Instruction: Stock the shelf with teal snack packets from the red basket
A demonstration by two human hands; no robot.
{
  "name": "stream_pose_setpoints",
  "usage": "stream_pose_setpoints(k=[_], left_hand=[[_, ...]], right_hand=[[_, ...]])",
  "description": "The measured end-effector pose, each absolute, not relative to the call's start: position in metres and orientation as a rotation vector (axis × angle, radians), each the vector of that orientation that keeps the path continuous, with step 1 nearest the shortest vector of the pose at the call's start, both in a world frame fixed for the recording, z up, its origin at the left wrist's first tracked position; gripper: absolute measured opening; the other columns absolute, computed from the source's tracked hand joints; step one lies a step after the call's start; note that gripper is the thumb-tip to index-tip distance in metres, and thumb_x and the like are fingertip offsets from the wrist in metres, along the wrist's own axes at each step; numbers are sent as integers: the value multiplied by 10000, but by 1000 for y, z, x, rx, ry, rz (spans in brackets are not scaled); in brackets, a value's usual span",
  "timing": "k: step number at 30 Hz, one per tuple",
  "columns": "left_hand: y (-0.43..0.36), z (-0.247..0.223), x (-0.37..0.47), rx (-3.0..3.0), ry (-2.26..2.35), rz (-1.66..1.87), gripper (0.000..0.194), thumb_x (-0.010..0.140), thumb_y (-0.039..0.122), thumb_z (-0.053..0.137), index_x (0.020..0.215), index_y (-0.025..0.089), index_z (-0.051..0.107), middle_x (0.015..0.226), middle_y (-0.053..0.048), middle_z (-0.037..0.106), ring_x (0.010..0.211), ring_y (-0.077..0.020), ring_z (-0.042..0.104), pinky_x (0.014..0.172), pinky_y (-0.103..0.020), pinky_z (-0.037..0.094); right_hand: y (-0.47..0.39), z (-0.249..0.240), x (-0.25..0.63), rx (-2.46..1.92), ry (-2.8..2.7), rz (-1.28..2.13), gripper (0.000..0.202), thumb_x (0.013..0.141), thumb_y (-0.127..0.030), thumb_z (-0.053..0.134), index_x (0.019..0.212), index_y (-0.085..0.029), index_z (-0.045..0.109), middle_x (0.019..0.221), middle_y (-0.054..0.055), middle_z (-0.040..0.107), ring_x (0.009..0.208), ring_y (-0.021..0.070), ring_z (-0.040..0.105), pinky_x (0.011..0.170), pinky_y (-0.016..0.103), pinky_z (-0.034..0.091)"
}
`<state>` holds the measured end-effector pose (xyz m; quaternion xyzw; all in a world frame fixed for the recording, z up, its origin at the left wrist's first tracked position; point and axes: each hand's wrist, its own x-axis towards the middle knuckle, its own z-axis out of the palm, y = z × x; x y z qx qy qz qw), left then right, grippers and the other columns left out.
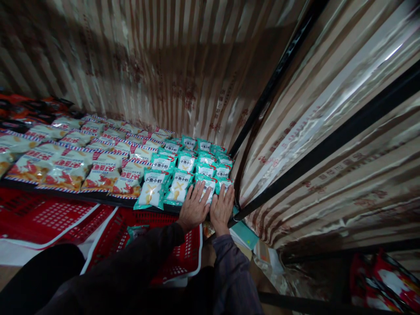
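Several rows of small teal-and-white snack bags (187,162) lie at the right end of a dark shelf (111,200). My left hand (194,207) rests flat on a front snack bag (208,186), its fingers stretched forward and partly covering the print. Beside it, my right hand (222,209) lies with fingers extended on the front bag at the right corner (224,183). Neither hand grips anything. Left of my hands, another teal snack bag (151,190) leans toward the shelf's front edge.
Larger white snack bags (101,170) fill the shelf leftward, with orange-and-black bags (36,108) beyond. Red baskets (193,249) stand below; one holds a teal bag (136,232). Striped curtains (157,61) hang behind and right, near black metal poles (275,74). Red packages (387,280) lie lower right.
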<state>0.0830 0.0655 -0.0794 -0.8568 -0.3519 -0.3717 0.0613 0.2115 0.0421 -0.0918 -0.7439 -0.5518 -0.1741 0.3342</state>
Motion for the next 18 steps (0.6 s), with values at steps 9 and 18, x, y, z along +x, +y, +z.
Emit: stream_pose_setpoints(k=[9, 18], left_hand=[[67, -81, 82, -2568, -1063, -1148, 585, 942, 254, 467, 1499, 168, 307, 1599, -158, 168, 1485, -305, 112, 1171, -525, 241], [67, -81, 83, -2547, -1046, -1178, 545, 939, 246, 465, 1458, 108, 371, 1573, -192, 243, 1482, -309, 133, 1174, -519, 238]], right_hand=[[42, -95, 214, -1883, -1421, -454, 553, 1001, -362, 245, 1494, -120, 310, 1591, 217, 165, 1475, 330, 90, 1090, 647, 297], [42, -93, 212, -1888, -1419, -473, 553, 1001, -378, 248, 1465, -101, 366, 1566, 230, 231, 1465, 326, 133, 1092, 623, 306]])
